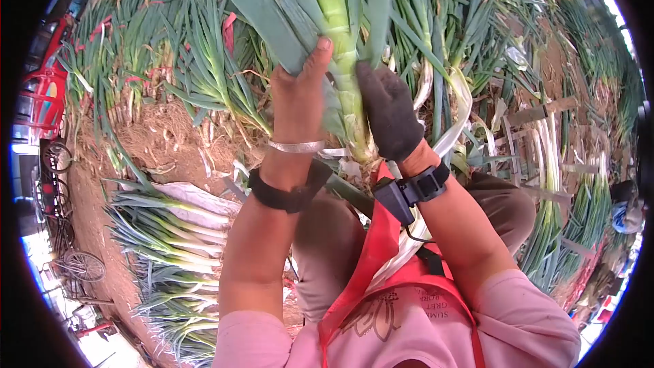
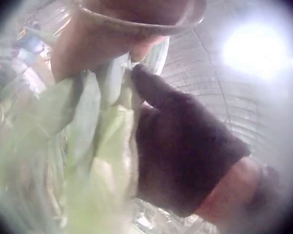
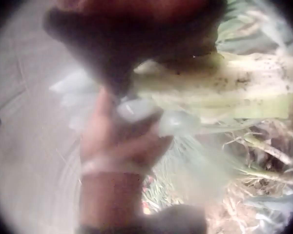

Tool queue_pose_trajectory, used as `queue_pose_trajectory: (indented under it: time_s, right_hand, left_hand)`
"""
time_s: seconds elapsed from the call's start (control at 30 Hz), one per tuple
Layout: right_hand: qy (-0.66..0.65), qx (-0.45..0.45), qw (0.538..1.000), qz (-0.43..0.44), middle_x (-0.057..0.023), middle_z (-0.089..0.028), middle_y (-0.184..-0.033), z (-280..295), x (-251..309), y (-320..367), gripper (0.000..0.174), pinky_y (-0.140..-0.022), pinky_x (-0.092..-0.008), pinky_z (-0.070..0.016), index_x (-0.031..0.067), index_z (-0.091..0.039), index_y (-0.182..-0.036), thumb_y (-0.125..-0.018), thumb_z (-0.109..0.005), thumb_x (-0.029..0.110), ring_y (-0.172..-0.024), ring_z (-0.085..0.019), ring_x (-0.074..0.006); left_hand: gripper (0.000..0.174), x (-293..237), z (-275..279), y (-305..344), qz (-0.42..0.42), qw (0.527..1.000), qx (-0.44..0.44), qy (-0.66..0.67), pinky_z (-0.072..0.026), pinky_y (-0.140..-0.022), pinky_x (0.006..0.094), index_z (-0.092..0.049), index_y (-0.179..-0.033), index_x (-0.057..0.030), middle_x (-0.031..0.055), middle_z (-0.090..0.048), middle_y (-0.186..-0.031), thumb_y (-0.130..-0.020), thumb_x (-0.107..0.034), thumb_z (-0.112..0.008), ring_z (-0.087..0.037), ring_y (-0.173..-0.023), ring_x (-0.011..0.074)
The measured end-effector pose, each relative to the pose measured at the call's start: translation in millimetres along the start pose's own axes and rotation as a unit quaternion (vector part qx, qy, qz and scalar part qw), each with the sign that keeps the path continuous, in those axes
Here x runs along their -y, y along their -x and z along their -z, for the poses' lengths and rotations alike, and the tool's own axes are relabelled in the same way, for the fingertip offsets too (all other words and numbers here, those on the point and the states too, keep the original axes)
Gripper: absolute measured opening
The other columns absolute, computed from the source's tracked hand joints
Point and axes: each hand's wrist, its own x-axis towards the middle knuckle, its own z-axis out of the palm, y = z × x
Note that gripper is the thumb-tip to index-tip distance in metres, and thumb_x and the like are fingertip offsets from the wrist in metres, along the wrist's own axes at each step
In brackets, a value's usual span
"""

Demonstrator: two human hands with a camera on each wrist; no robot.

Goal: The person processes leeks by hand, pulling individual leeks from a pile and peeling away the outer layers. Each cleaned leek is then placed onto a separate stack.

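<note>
A thick leek [image 1: 349, 88] stands upright between both hands, its broad green leaves fanning out at the top and its root end low near the lap. My bare left hand [image 1: 300, 92], with a silver bangle at the wrist, grips it from the left, thumb along the pale stalk and the other fingers hidden behind leaves. From the right, my right hand [image 1: 392, 112] in a dark glove holds the same stalk with its thumb against it. The left wrist view shows the glove [image 2: 178, 146] close beside the stalk. The right wrist view is blurred, with the bare hand [image 3: 124, 141] below the glove.
Rows of leeks [image 1: 177, 245] lie at the lower left by a pale sheet. More bundles [image 1: 211, 61] stand behind on brown soil [image 1: 174, 140], and others [image 1: 545, 157] lie right. Bicycles [image 1: 85, 266] and a red vehicle [image 1: 48, 92] are at far left.
</note>
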Motion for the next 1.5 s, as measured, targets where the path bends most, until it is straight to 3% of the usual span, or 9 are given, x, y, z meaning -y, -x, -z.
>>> queue_pose_trajectory:
  time_s: [0.13,0.27,0.4,0.53,0.77,0.83,1.07,1.2,1.5]
  right_hand:
    - [-0.104,-0.007,0.991,-0.083,-0.0085,-0.063,-0.092,21.8,25.0,35.0,0.022,-0.066,-0.0308,-0.0494,-0.0005,-0.058,-0.108,-0.094,-0.053,0.015,-0.076,-0.060,-0.0160]
    - [0.305,0.011,0.931,0.202,-0.0128,-0.062,-0.095,34.2,49.3,77.3,0.031,-0.068,-0.0336,-0.0489,0.0010,-0.059,-0.114,-0.083,-0.060,0.005,-0.075,-0.060,-0.0233]
    - [-0.023,0.042,0.982,0.183,-0.0045,-0.062,-0.086,29.8,78.5,102.7,0.018,-0.063,-0.0297,-0.0465,0.0011,-0.061,-0.094,-0.093,-0.058,0.019,-0.073,-0.054,-0.0078]
    - [0.347,-0.175,0.879,0.275,-0.0169,-0.063,-0.089,38.4,84.2,102.4,0.017,-0.067,-0.0368,-0.0485,0.0008,-0.060,-0.097,-0.090,-0.057,0.016,-0.074,-0.061,-0.0269]
    - [0.159,-0.140,0.958,0.191,-0.0199,-0.063,-0.092,26.4,123.8,134.9,0.034,-0.080,-0.0385,-0.0461,-0.0011,-0.055,-0.112,-0.084,-0.060,0.018,-0.088,-0.060,-0.0338]
    - [0.527,-0.206,0.673,0.476,-0.0198,-0.065,-0.088,80.7,97.9,122.0,0.024,-0.074,-0.0401,-0.0490,-0.0028,-0.059,-0.104,-0.082,-0.057,0.006,-0.080,-0.062,-0.0372]
    - [0.555,0.016,0.790,0.261,-0.0091,-0.059,-0.068,214.4,-9.8,149.5,0.021,-0.051,-0.0354,-0.0466,0.0046,-0.060,-0.084,-0.085,-0.061,0.026,-0.055,-0.057,-0.0197]
    - [0.375,0.064,0.904,-0.197,-0.0047,-0.055,-0.063,184.9,34.6,175.5,0.027,-0.051,-0.0314,-0.0455,0.0053,-0.059,-0.078,-0.089,-0.063,0.030,-0.050,-0.050,-0.0128]
    - [0.415,0.176,0.817,0.359,-0.0232,-0.058,-0.117,61.2,100.1,118.7,0.081,-0.095,-0.0399,-0.0425,0.0038,-0.045,-0.133,-0.066,-0.079,0.032,-0.111,-0.056,-0.0357]
  left_hand:
    - [0.048,-4.8,-9.4,36.3,-0.231,0.965,0.112,-0.048,-0.0482,-0.086,0.0380,-0.049,-0.128,0.0006,0.0102,-0.061,-0.115,-0.088,-0.020,-0.063,-0.061,-0.099,0.0238]
    - [0.043,-34.2,-18.9,61.4,-0.121,0.975,0.161,-0.096,-0.0470,-0.091,0.0376,-0.049,-0.128,-0.0005,0.0098,-0.059,-0.120,-0.094,-0.025,-0.056,-0.059,-0.106,0.0222]
    - [0.045,-46.6,-40.7,73.0,0.017,0.984,0.173,0.037,-0.0453,-0.094,0.0363,-0.049,-0.128,-0.0023,0.0079,-0.057,-0.123,-0.097,-0.034,-0.051,-0.056,-0.109,0.0195]
    - [0.044,-69.0,-53.0,111.1,-0.097,0.993,-0.047,-0.056,-0.0471,-0.080,0.0290,-0.053,-0.121,-0.0034,0.0029,-0.057,-0.112,-0.095,-0.039,-0.052,-0.056,-0.091,0.0128]
    - [0.026,-76.3,-79.2,120.2,-0.176,0.982,0.036,-0.064,-0.0492,-0.069,0.0281,-0.060,-0.103,0.0012,0.0027,-0.059,-0.084,-0.088,-0.019,-0.066,-0.058,-0.075,0.0138]
    - [0.022,-90.9,-72.2,124.0,-0.132,0.991,0.028,-0.003,-0.0505,-0.070,0.0321,-0.057,-0.103,-0.0002,0.0044,-0.059,-0.087,-0.092,-0.018,-0.061,-0.058,-0.076,0.0155]
    - [0.021,-98.3,-37.6,83.9,-0.121,0.949,0.112,0.270,-0.0476,-0.074,0.0366,-0.050,-0.106,-0.0030,0.0034,-0.052,-0.085,-0.094,-0.019,-0.056,-0.053,-0.076,0.0167]
    - [0.018,-111.8,-26.9,78.0,-0.184,0.956,0.078,0.217,-0.0458,-0.074,0.0356,-0.049,-0.102,-0.0060,0.0016,-0.050,-0.082,-0.094,-0.021,-0.056,-0.050,-0.074,0.0154]
    - [0.044,-163.5,-39.7,67.4,-0.088,0.932,0.252,0.247,-0.0353,-0.058,0.0256,-0.051,-0.102,-0.0017,-0.0005,-0.043,-0.072,-0.092,-0.044,-0.057,-0.039,-0.060,0.0083]
